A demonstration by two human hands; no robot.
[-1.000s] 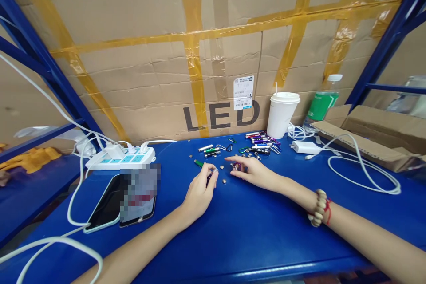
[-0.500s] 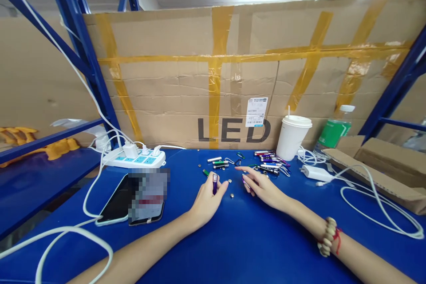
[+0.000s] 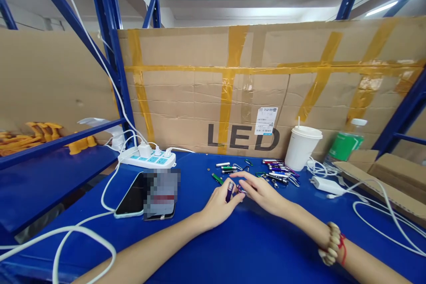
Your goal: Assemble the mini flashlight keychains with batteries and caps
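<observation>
My left hand [image 3: 218, 204] is closed round a purple mini flashlight [image 3: 229, 191], a short metal tube standing nearly upright between thumb and fingers. Right beside it, my right hand [image 3: 266, 194] pinches a small shiny purple piece [image 3: 240, 189] close to the tube; whether the two touch cannot be made out. Behind the left hand lies a green tube [image 3: 217, 179]. Farther back are a silver tube [image 3: 222, 164] and dark green ones. A pile of coloured mini flashlights [image 3: 278, 172] with clips and wrist loops lies beyond my right hand.
Two phones, one with a black screen [image 3: 130, 197], lie at left below a white power strip [image 3: 149, 159]. At right stand a white lidded cup [image 3: 302, 147], a green-labelled bottle [image 3: 346, 144], a charger [image 3: 328, 185] with cable, and an open cardboard box [image 3: 396, 177].
My right hand has moved left with the small purple piece, right up to the tube in my left hand. The camera view has tilted up and shifted slightly left.
</observation>
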